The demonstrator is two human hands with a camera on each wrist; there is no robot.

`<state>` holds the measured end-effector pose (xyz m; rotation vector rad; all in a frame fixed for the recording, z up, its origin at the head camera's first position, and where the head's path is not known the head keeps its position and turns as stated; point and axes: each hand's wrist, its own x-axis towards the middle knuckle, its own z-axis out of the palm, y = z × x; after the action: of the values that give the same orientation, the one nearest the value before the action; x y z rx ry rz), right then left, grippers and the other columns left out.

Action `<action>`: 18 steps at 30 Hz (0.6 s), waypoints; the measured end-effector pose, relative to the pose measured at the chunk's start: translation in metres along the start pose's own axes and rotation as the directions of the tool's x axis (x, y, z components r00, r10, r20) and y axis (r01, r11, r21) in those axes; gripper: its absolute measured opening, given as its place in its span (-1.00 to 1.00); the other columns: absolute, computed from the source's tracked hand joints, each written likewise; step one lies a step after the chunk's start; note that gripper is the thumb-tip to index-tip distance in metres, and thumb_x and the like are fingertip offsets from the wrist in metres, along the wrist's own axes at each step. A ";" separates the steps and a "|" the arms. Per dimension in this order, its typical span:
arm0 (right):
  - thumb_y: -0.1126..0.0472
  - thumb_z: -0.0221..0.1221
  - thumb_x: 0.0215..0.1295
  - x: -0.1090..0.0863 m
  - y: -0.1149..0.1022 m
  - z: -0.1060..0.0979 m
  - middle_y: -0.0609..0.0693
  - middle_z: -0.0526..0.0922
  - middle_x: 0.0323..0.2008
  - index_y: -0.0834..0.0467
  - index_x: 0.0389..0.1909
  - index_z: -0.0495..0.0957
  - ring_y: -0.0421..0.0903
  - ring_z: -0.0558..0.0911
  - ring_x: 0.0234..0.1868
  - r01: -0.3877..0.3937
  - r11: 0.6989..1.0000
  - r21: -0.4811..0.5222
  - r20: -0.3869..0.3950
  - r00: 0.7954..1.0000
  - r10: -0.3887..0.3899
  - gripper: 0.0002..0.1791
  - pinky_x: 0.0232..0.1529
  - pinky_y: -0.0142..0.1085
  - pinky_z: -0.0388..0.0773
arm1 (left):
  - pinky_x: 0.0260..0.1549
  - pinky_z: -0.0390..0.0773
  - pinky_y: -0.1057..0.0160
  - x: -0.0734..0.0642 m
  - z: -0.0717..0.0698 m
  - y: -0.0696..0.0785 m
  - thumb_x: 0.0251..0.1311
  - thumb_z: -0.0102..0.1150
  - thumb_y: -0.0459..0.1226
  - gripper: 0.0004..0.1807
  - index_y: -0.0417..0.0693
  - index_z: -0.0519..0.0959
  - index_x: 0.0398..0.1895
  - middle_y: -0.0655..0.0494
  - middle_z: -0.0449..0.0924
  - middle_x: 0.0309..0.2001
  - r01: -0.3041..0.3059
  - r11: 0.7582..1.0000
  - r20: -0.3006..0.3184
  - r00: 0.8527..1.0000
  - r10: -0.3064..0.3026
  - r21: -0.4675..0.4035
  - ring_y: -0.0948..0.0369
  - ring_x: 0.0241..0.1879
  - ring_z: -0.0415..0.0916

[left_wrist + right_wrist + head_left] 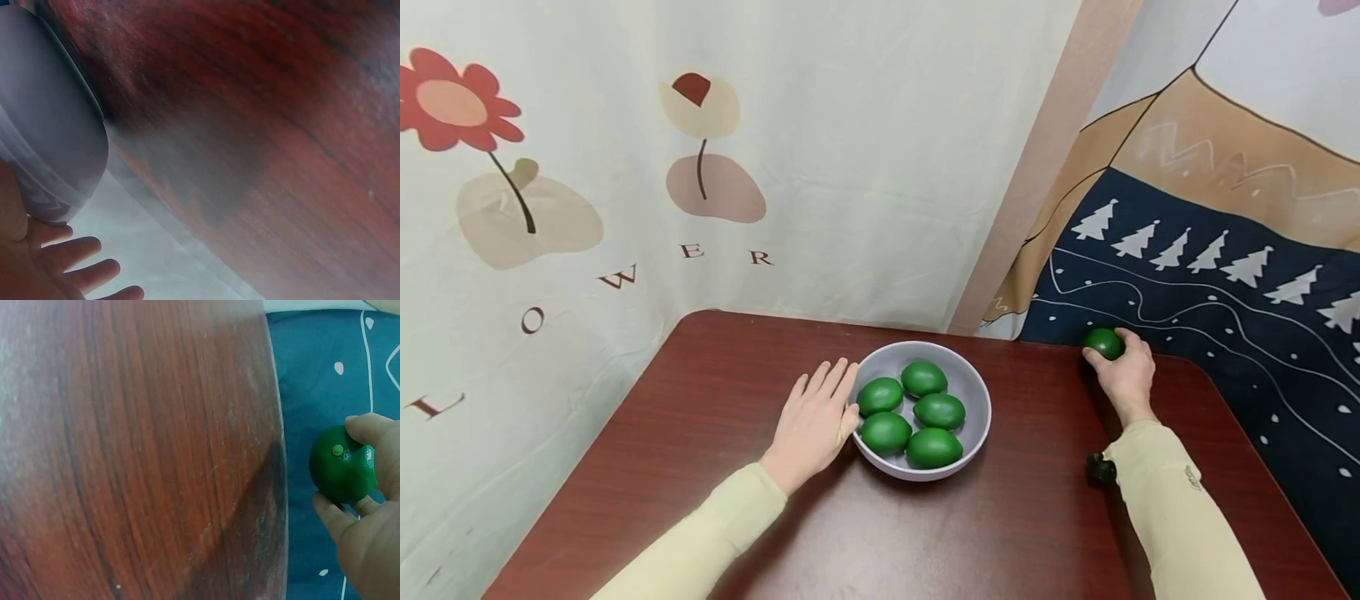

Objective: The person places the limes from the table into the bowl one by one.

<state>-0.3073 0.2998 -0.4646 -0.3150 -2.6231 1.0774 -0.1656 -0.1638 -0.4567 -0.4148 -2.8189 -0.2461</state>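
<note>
A pale grey-lilac bowl (976, 400) stands on the table with several glossy green limes (939, 411) lying in it. My left hand (815, 419) is at the bowl's left side, fingers extended and thumb right by the rim. In the left wrist view, its spread fingers (81, 250) show beside the outer wall of the bowl (56, 106). Off to the right, my right hand (1129, 375) grips another lime (1102, 342) between thumb and fingers, near the table's back edge. The right wrist view shows this lime (337, 465) with its small stem end facing the camera.
The dark red wood-grain table (1022, 525) has rounded back corners. Behind it hangs a white curtain (865, 167) with flower prints. A navy cloth with white trees (1210, 252) hangs at the right. A small black object (1101, 469) sits by the right sleeve.
</note>
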 end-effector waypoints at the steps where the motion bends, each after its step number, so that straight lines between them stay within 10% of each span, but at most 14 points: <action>1: 0.15 0.26 0.40 -0.001 -0.001 0.000 0.46 0.31 0.34 0.35 0.50 0.24 0.42 0.33 0.31 0.008 1.000 0.000 -0.001 1.000 -0.008 -0.25 0.31 0.28 0.33 | 0.44 0.24 -0.22 0.000 0.000 0.000 0.51 -0.04 -0.08 -0.37 -0.11 0.30 0.57 -0.10 0.33 0.52 -0.001 1.000 -0.002 1.000 0.001 0.003 -0.14 0.49 0.27; 18: 0.17 0.30 0.37 -0.008 -0.009 0.000 0.40 0.36 0.33 0.31 0.47 0.31 0.37 0.39 0.27 0.074 0.996 0.046 -0.027 0.997 -0.073 -0.28 0.28 0.24 0.39 | 0.46 0.21 -0.21 0.000 0.000 -0.001 0.51 -0.06 -0.07 -0.36 -0.10 0.28 0.58 -0.09 0.31 0.53 0.007 1.000 0.006 1.000 -0.007 -0.016 -0.12 0.50 0.25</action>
<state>-0.3006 0.2913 -0.4599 -0.2186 -2.5619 1.1018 -0.1658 -0.1643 -0.4573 -0.4093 -2.8261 -0.2695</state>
